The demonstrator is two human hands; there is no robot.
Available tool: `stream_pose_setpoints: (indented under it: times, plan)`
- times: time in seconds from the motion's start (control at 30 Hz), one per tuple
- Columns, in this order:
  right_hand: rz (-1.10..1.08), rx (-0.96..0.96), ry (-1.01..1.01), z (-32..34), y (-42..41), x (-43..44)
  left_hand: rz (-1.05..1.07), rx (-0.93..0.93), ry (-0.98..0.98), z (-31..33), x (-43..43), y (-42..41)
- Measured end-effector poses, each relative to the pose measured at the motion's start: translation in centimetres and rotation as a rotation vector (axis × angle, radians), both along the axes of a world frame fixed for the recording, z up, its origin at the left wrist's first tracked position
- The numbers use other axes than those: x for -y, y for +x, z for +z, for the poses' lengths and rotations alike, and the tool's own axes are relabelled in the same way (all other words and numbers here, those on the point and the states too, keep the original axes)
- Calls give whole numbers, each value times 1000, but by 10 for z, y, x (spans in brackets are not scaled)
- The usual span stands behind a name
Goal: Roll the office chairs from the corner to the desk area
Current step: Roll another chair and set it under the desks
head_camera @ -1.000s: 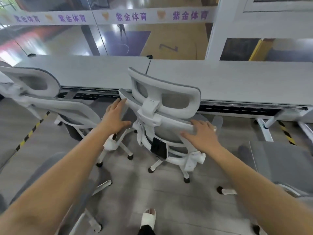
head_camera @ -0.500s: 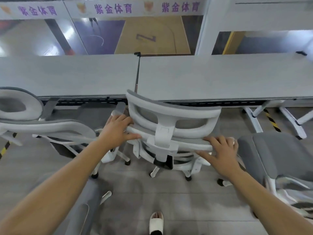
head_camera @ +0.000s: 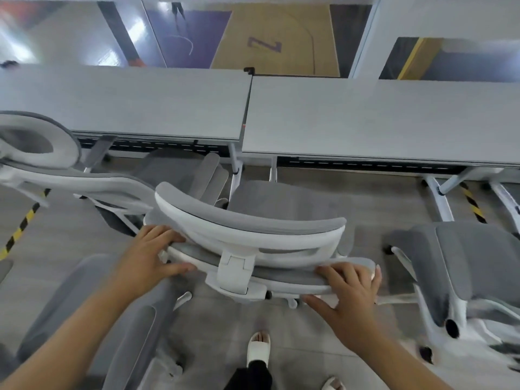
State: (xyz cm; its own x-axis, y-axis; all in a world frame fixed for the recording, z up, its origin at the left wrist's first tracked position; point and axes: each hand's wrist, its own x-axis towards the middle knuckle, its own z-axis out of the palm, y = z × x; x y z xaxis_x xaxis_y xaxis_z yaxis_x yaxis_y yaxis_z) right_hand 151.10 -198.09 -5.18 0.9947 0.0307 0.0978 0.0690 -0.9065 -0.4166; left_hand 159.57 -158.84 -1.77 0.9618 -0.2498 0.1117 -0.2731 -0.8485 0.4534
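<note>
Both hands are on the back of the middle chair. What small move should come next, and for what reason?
Probably a short push forward, slightly rightward: left hand and right hand grip the middle chair by its back, its seat lies just short of the right desk, and white desk legs stand before its left corner.

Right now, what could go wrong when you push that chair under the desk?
The middle office chair, gripped by the left hand and right hand, sits tight beside the left office chair; they might bump or snag. It faces the white desk legs, so it may knock them. The slippered foot is near its base; rolling back could pinch toes.
</note>
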Motion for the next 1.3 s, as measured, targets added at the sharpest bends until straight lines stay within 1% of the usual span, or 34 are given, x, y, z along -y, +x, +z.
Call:
stream_pose_setpoints:
  times: [0.1,0.23,0.5,0.7,0.83,0.9,1.0,1.1,1.17,1.23,1.3]
  plan:
    - [23,10,30,0,-8,-2,3,1,17,2,-5,-19]
    - [59,49,26,3,-17,-7,59,-25,-19,0,-13,-46]
    - [123,65,58,0,-32,-48,129,-56,-46,2,-56,-82]
    - [184,22,8,6,-26,-73,177,-26,-30,1,-85,-105]
    - [223,-64,-56,16,-21,-75,199,22,-32,-6,-91,-108]
    - [251,-52,-53,17,-27,-75,213,12,-60,-6,-92,-117]
    - [234,-6,-42,15,-42,-80,201,-27,-93,0,-89,-129]
    - [214,-23,-27,11,-56,-89,175,-78,-100,7,-95,-131]
    - [203,1,5,8,-62,-94,173,-91,-106,7,-102,-131]
    - [191,10,15,7,-64,-97,183,-74,-98,2,-106,-132]
    - [181,0,20,8,-63,-99,184,-19,-85,-6,-109,-131]
